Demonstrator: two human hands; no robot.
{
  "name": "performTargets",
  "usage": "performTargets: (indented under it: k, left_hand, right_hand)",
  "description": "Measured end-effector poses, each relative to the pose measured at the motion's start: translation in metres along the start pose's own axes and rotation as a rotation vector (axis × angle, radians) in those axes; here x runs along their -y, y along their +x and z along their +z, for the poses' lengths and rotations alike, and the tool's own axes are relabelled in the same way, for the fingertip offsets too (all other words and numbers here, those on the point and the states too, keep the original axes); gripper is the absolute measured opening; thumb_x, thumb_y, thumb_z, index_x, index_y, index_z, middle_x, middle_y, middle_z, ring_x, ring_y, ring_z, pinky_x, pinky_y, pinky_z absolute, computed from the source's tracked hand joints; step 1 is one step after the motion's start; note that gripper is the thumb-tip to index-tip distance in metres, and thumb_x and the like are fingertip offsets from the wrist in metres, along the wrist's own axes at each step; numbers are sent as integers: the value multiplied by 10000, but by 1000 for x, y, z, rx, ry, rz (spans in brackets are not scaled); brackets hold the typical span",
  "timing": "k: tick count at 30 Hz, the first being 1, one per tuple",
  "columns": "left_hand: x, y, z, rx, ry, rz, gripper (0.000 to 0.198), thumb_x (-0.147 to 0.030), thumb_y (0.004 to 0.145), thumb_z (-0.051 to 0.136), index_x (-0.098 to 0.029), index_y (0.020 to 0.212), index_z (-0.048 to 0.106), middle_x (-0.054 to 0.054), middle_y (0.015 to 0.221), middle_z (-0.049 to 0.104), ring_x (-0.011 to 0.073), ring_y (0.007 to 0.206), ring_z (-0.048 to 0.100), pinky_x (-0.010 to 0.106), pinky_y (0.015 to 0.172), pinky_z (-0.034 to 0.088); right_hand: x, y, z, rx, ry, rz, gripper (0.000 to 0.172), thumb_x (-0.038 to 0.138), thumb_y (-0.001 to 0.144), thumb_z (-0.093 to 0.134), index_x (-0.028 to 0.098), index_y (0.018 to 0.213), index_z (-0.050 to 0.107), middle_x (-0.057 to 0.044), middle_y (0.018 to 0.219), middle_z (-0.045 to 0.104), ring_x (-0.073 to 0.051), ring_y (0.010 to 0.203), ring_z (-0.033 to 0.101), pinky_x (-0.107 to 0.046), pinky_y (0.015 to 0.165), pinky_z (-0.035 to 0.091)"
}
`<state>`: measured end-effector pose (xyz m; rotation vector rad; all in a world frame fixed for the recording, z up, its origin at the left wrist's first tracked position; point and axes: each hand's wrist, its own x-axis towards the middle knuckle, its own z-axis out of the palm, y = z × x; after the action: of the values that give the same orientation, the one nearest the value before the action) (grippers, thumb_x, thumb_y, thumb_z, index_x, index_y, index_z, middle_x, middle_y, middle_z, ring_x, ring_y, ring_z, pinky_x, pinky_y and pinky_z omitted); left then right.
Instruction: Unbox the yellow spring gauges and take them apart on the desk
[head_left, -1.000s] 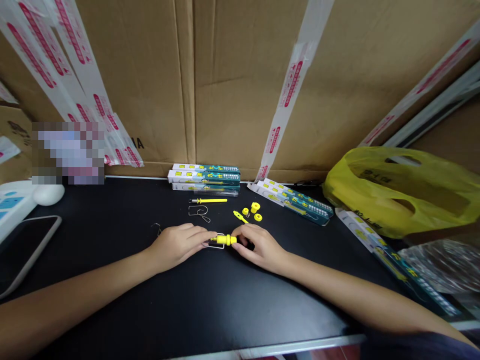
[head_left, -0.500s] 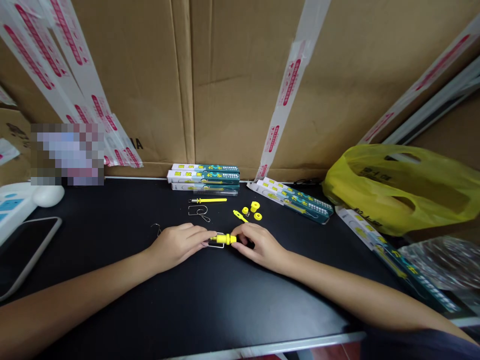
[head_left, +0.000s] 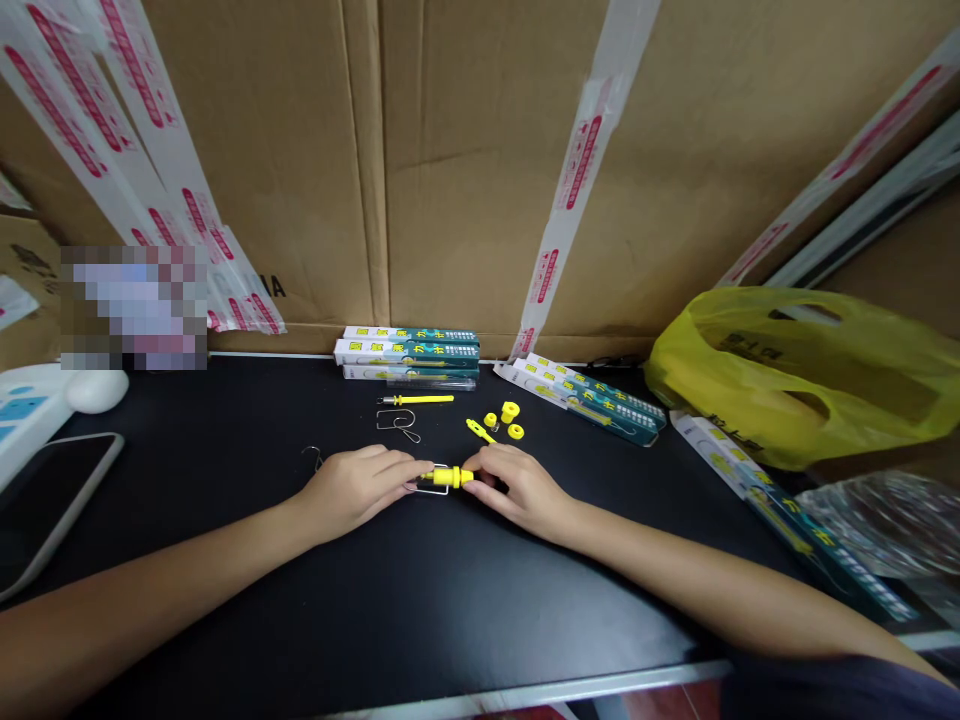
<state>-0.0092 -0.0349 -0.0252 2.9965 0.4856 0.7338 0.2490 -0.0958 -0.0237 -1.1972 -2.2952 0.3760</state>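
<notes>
Both my hands rest on the black table, holding one small yellow plastic part between them. My left hand pinches its left end, where a thin metal wire loop sticks out. My right hand pinches its right end with curled fingers. Just behind lie loose yellow pieces: a thin yellow rod, a bent wire clip, a small yellow pin and three yellow caps.
Stacked teal-and-white boxes lie against the cardboard wall; more boxes lie to the right, beside a yellow plastic bag. A tablet and a white device sit at the left. A small wire hook lies near my left hand.
Almost nothing moved: both hands stay pinched on the yellow part, with only slight finger shifts.
</notes>
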Motion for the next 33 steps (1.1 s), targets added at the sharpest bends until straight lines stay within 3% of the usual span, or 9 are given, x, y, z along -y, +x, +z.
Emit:
performTargets:
  k: [2,7,13,22,26,33]
  left_hand:
    - [0,0,0,2,-2,-2,297,-223,934,470,-215,1227,514,17,1102,655,136,879,607,244,776,510]
    - [0,-1,1,-12,1,0,292,-223,930,480,-211,1219,525,14,1093,657,133,870,606,245,771,514]
    - [-1,0,0,-15,4,5,293,-231,940,455,-204,1222,532,33,1076,664,133,875,617,245,778,518]
    - [0,0,0,-21,3,8,295,-234,938,460,-207,1222,534,33,1092,661,130,880,618,245,791,517]
    - [0,-1,1,-14,2,3,294,-231,938,460,-202,1221,534,30,1094,661,132,878,614,247,786,518]
    - [0,0,0,-13,17,3,294,-247,944,444,-205,1217,544,36,1073,667,131,872,621,246,778,523]
  right_hand:
    - [-1,-1,1,-17,-4,6,128,297,885,535,188,951,553,11,687,523,-132,650,513,-270,682,417]
    - [0,-2,0,-15,-12,29,290,347,833,603,186,1050,500,31,690,494,-125,636,503,-269,675,419]
    - [2,1,-3,18,-12,1,172,321,919,487,178,904,583,-6,693,544,-136,653,507,-272,671,406]
    - [0,-1,1,-41,3,-22,109,266,868,538,194,951,537,15,687,516,-125,629,499,-261,661,415]
    - [1,-1,-1,-18,-8,13,226,340,844,587,192,995,510,19,701,516,-130,637,502,-271,672,421]
    - [2,0,-2,17,-7,-10,131,284,923,466,184,920,551,-20,736,569,-146,687,529,-286,697,423]
